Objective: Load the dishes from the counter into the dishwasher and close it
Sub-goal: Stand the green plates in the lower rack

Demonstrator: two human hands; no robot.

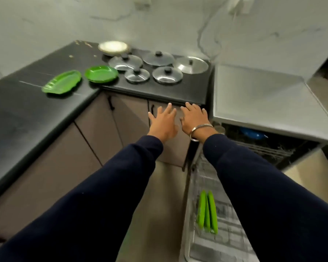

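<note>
On the black counter [36, 114] there are five pot lids [158, 58] with dark knobs, two green plates [101, 73] and one pale plate [113, 47]. In the pulled-out dishwasher rack [216, 239] two more green plates [207, 212] stand on edge, and one blue dish [251, 133] sits deeper inside.

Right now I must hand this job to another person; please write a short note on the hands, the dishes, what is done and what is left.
Left hand and right hand: both open, holding nothing, stretched toward the counter edge.
On the counter: green leaf-shaped tray, round green plate, pale plate at the back, five pot lids.
Done: green plates stand on edge in the pulled-out lower rack; something blue sits inside the dishwasher.
Left: load everything on the counter, push the rack in, close the dishwasher.
</note>
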